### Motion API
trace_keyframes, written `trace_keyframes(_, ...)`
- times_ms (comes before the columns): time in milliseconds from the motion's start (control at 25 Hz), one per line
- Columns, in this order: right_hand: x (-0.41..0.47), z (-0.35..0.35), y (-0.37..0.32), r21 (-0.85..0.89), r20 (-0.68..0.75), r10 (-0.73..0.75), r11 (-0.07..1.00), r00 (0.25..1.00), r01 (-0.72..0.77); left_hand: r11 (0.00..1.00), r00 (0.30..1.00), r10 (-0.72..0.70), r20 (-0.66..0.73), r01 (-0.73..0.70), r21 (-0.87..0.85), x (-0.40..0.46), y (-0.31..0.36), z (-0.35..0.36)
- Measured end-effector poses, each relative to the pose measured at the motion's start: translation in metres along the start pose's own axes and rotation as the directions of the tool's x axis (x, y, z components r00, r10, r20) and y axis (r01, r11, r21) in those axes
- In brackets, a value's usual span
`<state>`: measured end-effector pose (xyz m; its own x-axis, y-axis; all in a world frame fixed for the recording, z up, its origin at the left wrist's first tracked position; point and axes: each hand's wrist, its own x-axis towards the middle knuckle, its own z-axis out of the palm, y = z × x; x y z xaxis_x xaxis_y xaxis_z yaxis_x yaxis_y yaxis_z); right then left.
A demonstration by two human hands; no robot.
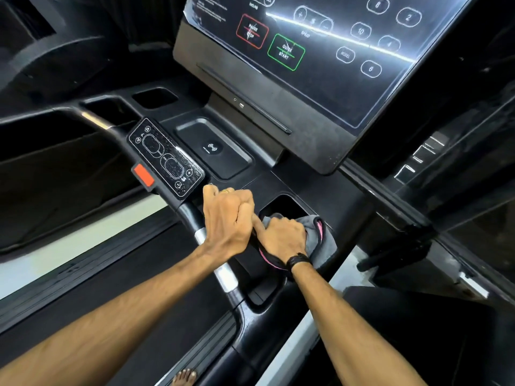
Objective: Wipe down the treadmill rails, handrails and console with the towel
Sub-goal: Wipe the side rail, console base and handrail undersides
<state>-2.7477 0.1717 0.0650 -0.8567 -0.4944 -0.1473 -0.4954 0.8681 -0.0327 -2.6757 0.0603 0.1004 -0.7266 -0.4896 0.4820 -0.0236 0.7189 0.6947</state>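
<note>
My left hand (227, 218) grips the black front handrail (223, 271) of the treadmill, just below a small control pad (165, 157) with a red safety clip. Beside it my right hand (282, 236) holds a grey towel (320, 240) with a pink edge, bunched against the console tray at the rim of a cup holder recess (284, 204). The large console screen (312, 51) tilts above, showing red pause/stop and green quick start buttons.
A wireless charging tray (213, 147) sits between the control pad and the screen. The black running belt (117, 288) and side rail (211, 338) lie below my arms. My bare foot (185, 377) stands on the rail. Another machine's frame (418, 252) is on the right.
</note>
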Motion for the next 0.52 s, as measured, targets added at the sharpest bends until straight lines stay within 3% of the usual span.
trace_keyframes(160,0.009,0.006,-0.015,0.255,-0.036,0.321,0.919,0.946,-0.302,1.000,1.000,-0.008,-0.008,0.008,-0.027,-0.005,-0.006,-0.006)
trace_keyframes(280,0.007,0.003,-0.018,0.549,-0.096,0.515,0.741,0.852,-0.387,0.997,0.998,-0.058,-0.019,0.057,-0.045,-0.013,-0.004,-0.008)
trace_keyframes(360,-0.009,-0.003,-0.011,0.802,-0.104,0.612,0.518,0.784,-0.298,0.995,0.997,-0.074,-0.030,0.072,-0.065,-0.020,-0.004,-0.014)
trace_keyframes(440,-0.024,-0.016,0.003,0.964,-0.102,0.711,0.243,0.696,-0.107,0.992,0.995,-0.090,-0.051,0.085,-0.095,-0.024,-0.006,-0.023)
trace_keyframes(480,-0.031,-0.021,0.011,0.968,-0.191,0.738,0.252,0.647,-0.003,0.989,0.993,-0.102,-0.066,0.094,-0.115,-0.024,-0.007,-0.028)
trace_keyframes(520,-0.035,-0.024,0.015,0.922,-0.341,0.706,0.380,0.621,0.075,0.986,0.990,-0.115,-0.080,0.103,-0.132,-0.024,-0.008,-0.032)
